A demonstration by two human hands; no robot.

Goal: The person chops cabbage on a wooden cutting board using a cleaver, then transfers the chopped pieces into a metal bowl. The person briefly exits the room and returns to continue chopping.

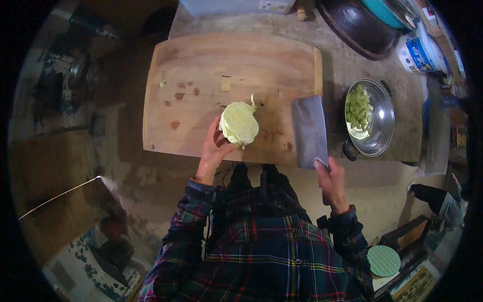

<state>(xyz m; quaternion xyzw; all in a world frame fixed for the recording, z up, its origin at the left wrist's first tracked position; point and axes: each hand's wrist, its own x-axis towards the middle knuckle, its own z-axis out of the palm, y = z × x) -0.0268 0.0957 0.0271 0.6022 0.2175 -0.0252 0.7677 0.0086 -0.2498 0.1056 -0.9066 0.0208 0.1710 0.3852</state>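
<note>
My left hand holds a pale green cabbage head by its left and lower side, over the front middle of a wooden cutting board. A thin pale piece sticks up from the cabbage's upper right. In my right hand is a wide-bladed cleaver, gripped by its handle, with the blade over the board's right edge. Right of the board stands a metal pan with dark handles, holding chopped green vegetable pieces. A small pale scrap lies at the board's left.
A clear bluish plastic bin stands behind the board. At the back right are a large dark brown vessel, a turquoise container and a white and blue bucket. A round green striped item lies low at the right.
</note>
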